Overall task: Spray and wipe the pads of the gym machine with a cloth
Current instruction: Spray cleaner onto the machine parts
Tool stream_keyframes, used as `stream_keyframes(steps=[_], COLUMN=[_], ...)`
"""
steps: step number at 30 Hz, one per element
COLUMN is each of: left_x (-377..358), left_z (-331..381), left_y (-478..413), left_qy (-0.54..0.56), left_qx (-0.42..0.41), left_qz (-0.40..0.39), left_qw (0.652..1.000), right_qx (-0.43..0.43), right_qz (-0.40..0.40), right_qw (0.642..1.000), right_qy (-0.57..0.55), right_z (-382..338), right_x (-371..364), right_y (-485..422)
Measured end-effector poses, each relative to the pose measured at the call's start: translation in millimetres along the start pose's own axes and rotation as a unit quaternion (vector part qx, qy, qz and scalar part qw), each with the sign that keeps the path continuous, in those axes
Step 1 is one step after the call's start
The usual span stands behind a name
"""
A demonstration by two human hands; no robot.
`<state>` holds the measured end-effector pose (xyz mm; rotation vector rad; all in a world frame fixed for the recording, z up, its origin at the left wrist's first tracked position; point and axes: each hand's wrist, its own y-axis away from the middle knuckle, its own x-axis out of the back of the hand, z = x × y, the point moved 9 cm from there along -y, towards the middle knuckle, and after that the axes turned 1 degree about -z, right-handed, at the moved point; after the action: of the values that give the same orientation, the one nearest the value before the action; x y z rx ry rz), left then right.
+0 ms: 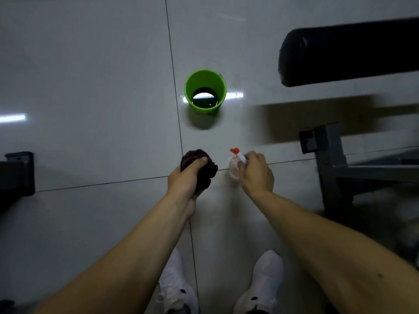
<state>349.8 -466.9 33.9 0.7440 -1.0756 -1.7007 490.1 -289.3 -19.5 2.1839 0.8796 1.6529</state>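
The black pad (349,55) lies at two o'clock from the hands, and neither hand touches it. The left hand (184,177) has its fingers curled round a bunched dark cloth (209,175). The right hand (256,173) grips a small spray bottle (234,168), its red nozzle toward eleven o'clock. The spraying step seems about to start: the next move calls for turning right and aiming at the pad. A green bucket (189,87) stands at twelve o'clock, and the machine frame (328,159) at three.
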Motion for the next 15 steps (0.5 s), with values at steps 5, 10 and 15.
stream_keyframes(steps=[5, 10, 15], left_x=[-4.1, -4.4, -6.0], left_z=[55.2, 137.7, 265.5], left_y=[85.3, 215.8, 332.7], left_qy=[0.006, 0.026, 0.061], left_qx=[0.017, 0.018, -0.056], left_qz=[-0.016, -0.038, -0.071], left_qw=[1.0, 0.999, 0.994], right_qx=[-0.034, 0.003, 0.096], right_qz=[0.017, 0.056, 0.121], right_qw=[0.994, 0.969, 0.927], right_qy=[-0.105, -0.242, -0.343], right_z=[-45.1, -135.7, -244.2], right_x=[101.5, 256.7, 436.1], right_y=[83.1, 183.6, 289.9])
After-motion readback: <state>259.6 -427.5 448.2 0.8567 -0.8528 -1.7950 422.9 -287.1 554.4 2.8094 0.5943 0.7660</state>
